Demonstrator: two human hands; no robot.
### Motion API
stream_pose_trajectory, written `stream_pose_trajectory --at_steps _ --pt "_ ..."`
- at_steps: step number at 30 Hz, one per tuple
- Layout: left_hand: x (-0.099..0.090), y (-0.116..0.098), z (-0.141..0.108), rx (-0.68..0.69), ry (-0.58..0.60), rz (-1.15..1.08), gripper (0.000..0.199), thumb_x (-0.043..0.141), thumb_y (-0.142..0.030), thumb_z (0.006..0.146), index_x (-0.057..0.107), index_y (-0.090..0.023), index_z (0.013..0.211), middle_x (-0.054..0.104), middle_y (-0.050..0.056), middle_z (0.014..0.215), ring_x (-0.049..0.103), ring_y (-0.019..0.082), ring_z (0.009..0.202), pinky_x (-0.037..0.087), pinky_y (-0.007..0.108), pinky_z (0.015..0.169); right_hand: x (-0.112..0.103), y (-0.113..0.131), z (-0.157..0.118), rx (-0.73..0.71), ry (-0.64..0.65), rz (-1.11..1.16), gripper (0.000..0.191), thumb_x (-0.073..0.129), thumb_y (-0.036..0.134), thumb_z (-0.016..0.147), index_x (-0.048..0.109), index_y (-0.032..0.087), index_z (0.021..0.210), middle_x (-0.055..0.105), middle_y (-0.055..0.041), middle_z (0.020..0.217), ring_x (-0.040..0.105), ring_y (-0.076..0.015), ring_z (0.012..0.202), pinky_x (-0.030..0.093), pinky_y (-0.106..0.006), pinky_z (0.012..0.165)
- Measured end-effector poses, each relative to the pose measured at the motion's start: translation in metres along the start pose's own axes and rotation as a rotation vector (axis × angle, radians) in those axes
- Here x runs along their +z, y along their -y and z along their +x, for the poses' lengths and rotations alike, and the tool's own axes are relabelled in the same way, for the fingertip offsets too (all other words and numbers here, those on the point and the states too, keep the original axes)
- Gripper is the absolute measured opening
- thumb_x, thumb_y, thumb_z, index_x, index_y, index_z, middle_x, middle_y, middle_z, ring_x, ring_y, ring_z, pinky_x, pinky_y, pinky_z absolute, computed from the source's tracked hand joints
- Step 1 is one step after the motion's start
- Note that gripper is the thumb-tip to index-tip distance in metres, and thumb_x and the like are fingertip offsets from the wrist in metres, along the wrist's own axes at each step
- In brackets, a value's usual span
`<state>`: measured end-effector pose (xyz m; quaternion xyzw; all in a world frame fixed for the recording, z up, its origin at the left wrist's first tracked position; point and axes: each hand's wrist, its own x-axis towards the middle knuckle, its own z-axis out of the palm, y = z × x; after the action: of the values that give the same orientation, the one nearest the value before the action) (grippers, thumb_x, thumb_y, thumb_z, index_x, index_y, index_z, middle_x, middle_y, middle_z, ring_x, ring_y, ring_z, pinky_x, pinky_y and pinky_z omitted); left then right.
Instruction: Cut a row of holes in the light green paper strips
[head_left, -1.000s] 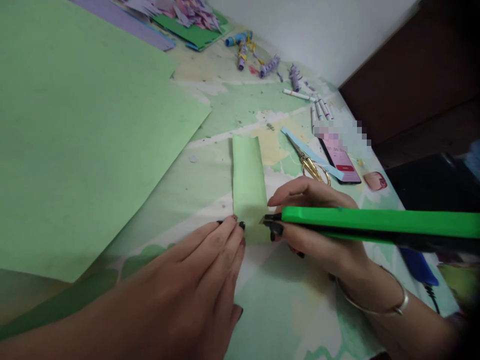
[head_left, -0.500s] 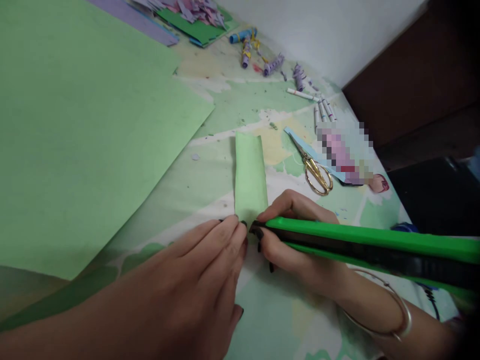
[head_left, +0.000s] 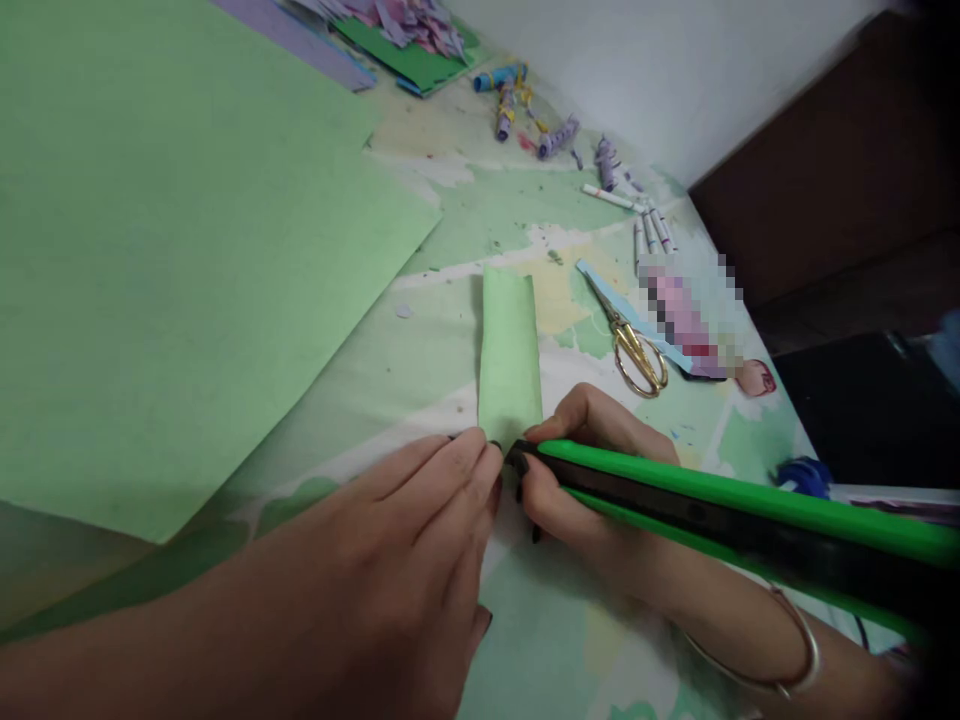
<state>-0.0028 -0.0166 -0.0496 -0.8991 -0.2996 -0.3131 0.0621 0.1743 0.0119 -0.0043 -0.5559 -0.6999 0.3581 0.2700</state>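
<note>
A light green paper strip (head_left: 511,345) lies lengthwise on the table, its near end by my hands. My left hand (head_left: 420,520) has its fingers bunched together, their tips pressing on the strip's lower left edge. My right hand (head_left: 577,490) grips a green and black utility knife (head_left: 697,505) like a pen, close to its dark tip. That tip meets the near end of the strip, just right of my left fingertips. The knife's long body slants toward the right edge of the view. My fingers hide the strip's lower end.
A big light green sheet (head_left: 187,250) covers the left. Gold-handled scissors (head_left: 634,350) lie beside a blue paper strip at right. White markers (head_left: 651,230), rolled paper pieces (head_left: 559,138) and a pile of paper shreds (head_left: 405,30) sit farther back, near the wall.
The whole scene has shifted slightly right in view. The knife's rear end is a little lower in the picture. Both hands stay at the strip's near end.
</note>
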Motion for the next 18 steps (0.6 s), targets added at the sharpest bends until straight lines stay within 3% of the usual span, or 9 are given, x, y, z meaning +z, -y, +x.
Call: stream_pose_trajectory --at_steps 18 --pt "-0.0017 0.0002 0.0003 0.003 -0.005 -0.011 0.039 0.053 -0.028 0.084 0.06 0.002 0.107 0.064 0.02 0.114 0.052 0.031 0.112 0.028 0.04 0.107 0.0034 -0.0075 -0.0009 -0.05 -0.015 0.018 0.019 0.061 0.01 0.071 0.046 0.021 0.073 0.05 0.0089 0.053 0.044 -0.004 0.04 0.033 -0.015 0.037"
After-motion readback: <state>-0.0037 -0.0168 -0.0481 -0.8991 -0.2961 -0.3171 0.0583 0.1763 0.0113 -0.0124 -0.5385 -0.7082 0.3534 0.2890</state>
